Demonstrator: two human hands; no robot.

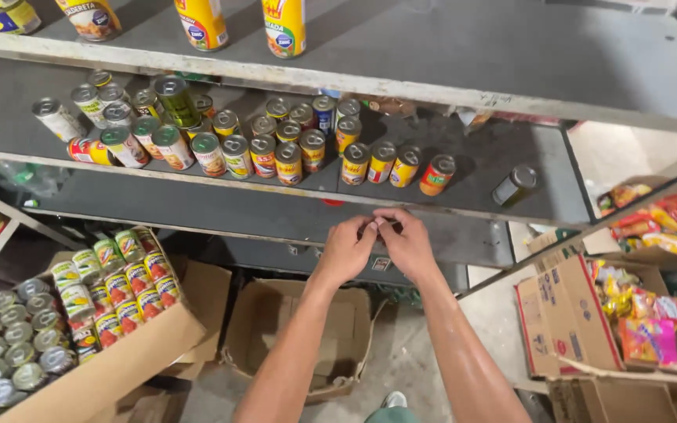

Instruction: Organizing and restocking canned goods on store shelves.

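Both hands are up at the front edge of the grey shelf (pixel 197 205), meeting just below the row of tins. The left hand (pixel 346 251) and the right hand (pixel 407 244) are touching at the fingertips, the fingers curled in and pinched together around something very small between them. What that is cannot be made out; the fingers cover it, and it may be nothing more than the shelf lip itself. Whether either hand truly has hold of anything, there is no telling from here.

Just above the knuckles stands the cluster of small tins (pixel 287 162), upright, lids catching the light, labels too small and blurred to sort by kind. An orange tin (pixel 436 175) sits at the right end of the row, and well apart from it a dark tin (pixel 514 185) leans tilted, alone.

The top shelf holds taller yellow cans (pixel 284 27), cut off by the frame's upper edge. Down left, a cardboard box of tins (pixel 115 286) is open, partly out of view at the corner. Directly below the forearms sits an open cardboard box (pixel 299 329), its inside largely hidden by the arms. At right, a carton of bright snack packets (pixel 644 325) runs out of frame.
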